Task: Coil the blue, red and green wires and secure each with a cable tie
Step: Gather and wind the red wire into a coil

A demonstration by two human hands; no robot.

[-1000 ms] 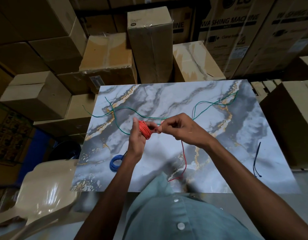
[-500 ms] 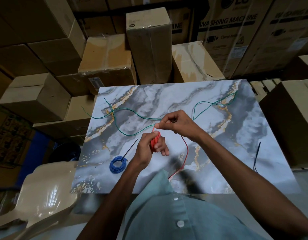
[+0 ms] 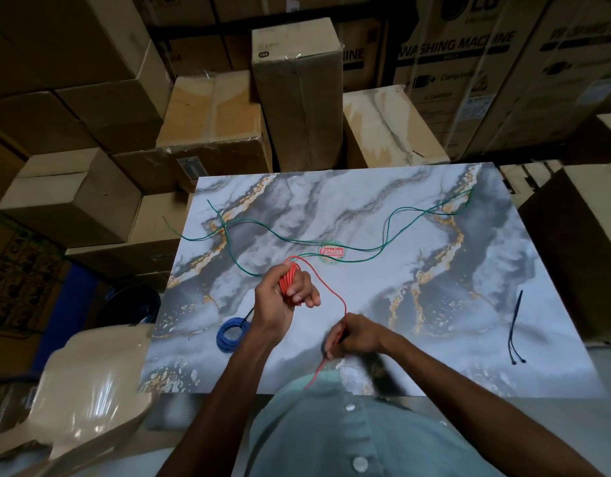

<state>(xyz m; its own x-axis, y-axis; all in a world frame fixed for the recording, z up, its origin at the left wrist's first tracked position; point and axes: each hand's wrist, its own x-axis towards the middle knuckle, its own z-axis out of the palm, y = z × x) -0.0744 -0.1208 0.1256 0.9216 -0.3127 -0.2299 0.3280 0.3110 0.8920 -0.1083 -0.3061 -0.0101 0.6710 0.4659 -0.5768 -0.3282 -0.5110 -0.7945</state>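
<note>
Red wire (image 3: 335, 290) at frame centre: left hand (image 3: 280, 301) is gripping its coiled bundle; right hand (image 3: 355, 335) is pinching the loose strand just below, near the marble tabletop's (image 3: 469, 304) lower edge.

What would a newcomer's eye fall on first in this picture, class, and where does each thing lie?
Most striking is the red wire coil gripped in the left hand at the middle of the marble-patterned table, its loose end running to the right hand near the front edge. Behind them the green wire sprawls uncoiled across the table, and the blue wire coil lies at the front left.
</note>
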